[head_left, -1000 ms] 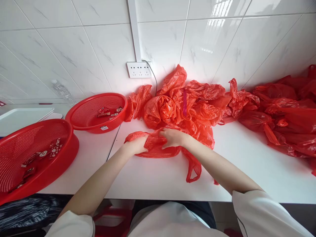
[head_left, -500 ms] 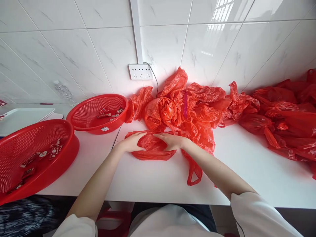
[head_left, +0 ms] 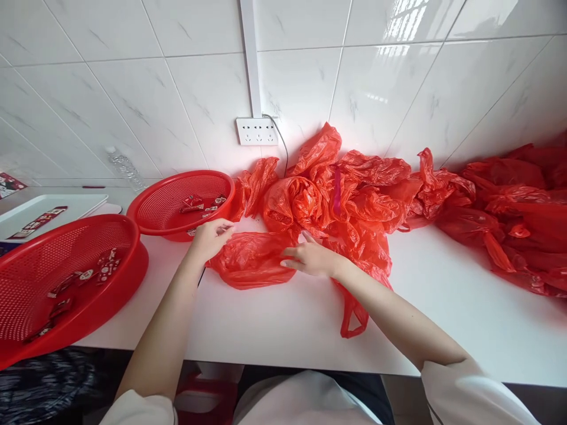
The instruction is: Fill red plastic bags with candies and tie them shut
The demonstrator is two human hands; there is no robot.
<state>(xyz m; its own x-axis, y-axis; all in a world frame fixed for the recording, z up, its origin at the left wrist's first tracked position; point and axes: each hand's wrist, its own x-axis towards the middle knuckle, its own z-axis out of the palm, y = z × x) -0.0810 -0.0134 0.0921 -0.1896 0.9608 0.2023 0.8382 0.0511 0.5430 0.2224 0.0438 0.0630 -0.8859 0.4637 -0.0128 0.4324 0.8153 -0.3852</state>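
Note:
A flattened red plastic bag (head_left: 252, 260) lies on the white counter (head_left: 283, 319) in front of me. My left hand (head_left: 210, 237) pinches the bag's upper left edge, close to the far red basket. My right hand (head_left: 310, 258) rests on the bag's right end with fingers stretched toward the left. Behind the bag a heap of crumpled red bags (head_left: 341, 198) leans against the tiled wall.
Two red mesh baskets (head_left: 181, 203) (head_left: 66, 277) holding several small wrapped packets stand at the left. A white tray (head_left: 48, 206) and a clear bottle (head_left: 126, 168) sit beyond them. More red bags (head_left: 509, 218) pile up at the right. A wall socket (head_left: 257, 130) with a cable is above.
My left hand has slid left, drawing the bag's edge out toward the far basket. The bag now lies wider and flatter. My right hand has opened and stays on its right end.

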